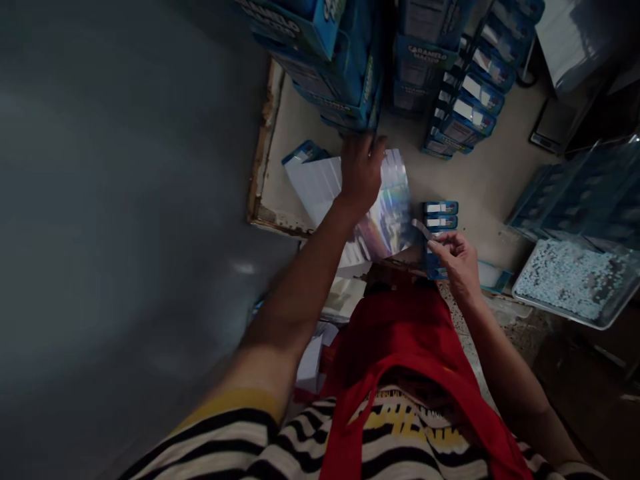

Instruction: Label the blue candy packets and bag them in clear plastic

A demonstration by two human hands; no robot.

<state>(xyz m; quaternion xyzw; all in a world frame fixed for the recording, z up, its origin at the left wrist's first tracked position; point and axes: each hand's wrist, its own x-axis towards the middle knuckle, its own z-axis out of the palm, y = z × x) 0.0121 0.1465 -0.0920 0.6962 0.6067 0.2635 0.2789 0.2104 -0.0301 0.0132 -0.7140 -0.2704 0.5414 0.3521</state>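
Observation:
My left hand (361, 172) lies over a shiny sheet of stickers (395, 207), its fingers apart near the sheet's upper edge and close to a tall stack of blue boxes (345, 73). My right hand (459, 263) pinches a small clear sticker strip (423, 229) between thumb and fingertips. This strip is held up beside a row of small blue boxes (440, 208) with pale tops, which my right hand partly hides. Another blue box (306, 152) lies partly under the sheet's left corner.
More stacked blue boxes (425, 60) and a slanting row of boxes (470, 110) stand at the back. A small scale (553, 123) sits to the right. Below wrapped boxes (575, 193) is a tray of pale blue bits (520, 288). The table's worn edge (260, 167) runs along the left.

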